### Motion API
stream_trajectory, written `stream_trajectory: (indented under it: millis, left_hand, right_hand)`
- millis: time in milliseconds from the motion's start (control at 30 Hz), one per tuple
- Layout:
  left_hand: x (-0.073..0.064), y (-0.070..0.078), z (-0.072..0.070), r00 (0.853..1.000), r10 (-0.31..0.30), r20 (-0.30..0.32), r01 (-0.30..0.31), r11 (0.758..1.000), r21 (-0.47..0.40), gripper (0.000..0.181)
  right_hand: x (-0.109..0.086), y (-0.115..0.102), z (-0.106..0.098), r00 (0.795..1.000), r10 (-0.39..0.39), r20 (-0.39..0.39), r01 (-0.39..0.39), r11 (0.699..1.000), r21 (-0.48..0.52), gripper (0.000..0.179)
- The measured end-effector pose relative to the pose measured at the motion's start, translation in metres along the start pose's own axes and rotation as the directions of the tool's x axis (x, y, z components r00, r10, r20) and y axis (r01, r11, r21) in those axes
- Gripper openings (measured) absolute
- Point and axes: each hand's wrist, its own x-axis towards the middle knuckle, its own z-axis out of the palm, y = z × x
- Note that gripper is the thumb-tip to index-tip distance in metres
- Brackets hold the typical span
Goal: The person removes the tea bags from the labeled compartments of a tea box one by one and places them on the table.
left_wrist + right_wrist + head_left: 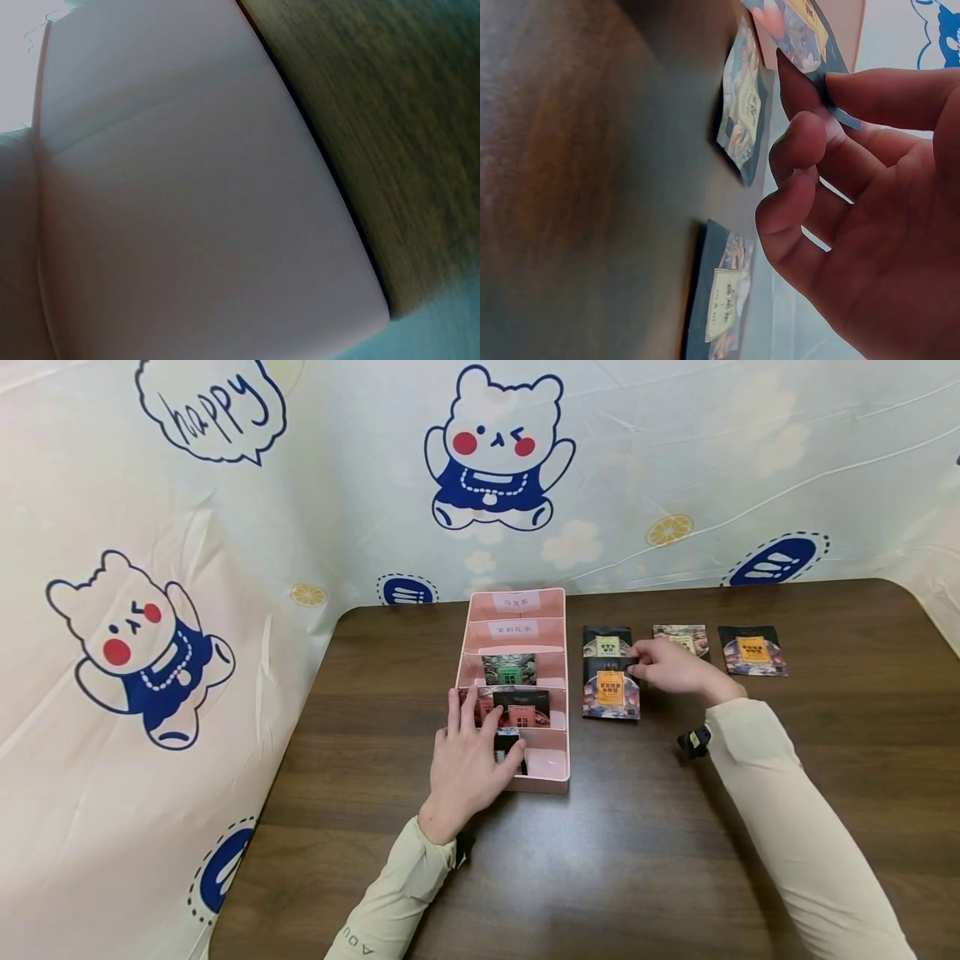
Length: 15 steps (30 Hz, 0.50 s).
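Observation:
My right hand (678,668) pinches the edge of a dark tea sachet (611,691) with an orange label, between thumb and forefinger. In the right wrist view this sachet (806,34) is tilted up at the fingertips. It overlaps a sachet with a pale green label (607,642) in the head view. My left hand (468,756) lies spread over the front of a pink divided box (551,787), its fingers at the red-labelled sachets (522,710). A black packet (507,740) shows in the front compartment between thumb and forefinger, partly hidden.
A green-labelled sachet (510,670) stands in the middle compartment. The two rear compartments carry white paper labels (516,602). Right of the box lie a pale-labelled sachet (682,637) and another orange-labelled sachet (753,651). A patterned cloth (615,443) hangs behind the wooden table (600,868).

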Motion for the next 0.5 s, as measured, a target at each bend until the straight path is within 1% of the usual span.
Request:
stream_trajectory:
  millis: [167, 300, 500]
  left_hand:
    - [0.0001, 0.0002, 0.0001, 1.0, -0.008, 0.01, 0.008, 1.0, 0.002, 0.062]
    - [-0.0001, 0.0004, -0.0002, 1.0, -0.011, 0.012, 0.01, 1.0, 0.001, 0.062]
    - [-0.0002, 0.0004, 0.0001, 1.0, 0.0, -0.001, 0.0, 1.0, -0.004, 0.062]
  right_hand:
    - [-0.0005, 0.0051, 0.0054, 1.0, 0.021, 0.003, -0.021, 1.0, 0.012, 0.023]
    - [-0.0023, 0.0056, 0.0073, 1.0, 0.02, 0.001, -0.02, 1.0, 0.014, 0.021]
    - [-0.005, 0.0057, 0.0085, 1.0, 0.008, -0.011, -0.008, 0.999, -0.032, 0.018]
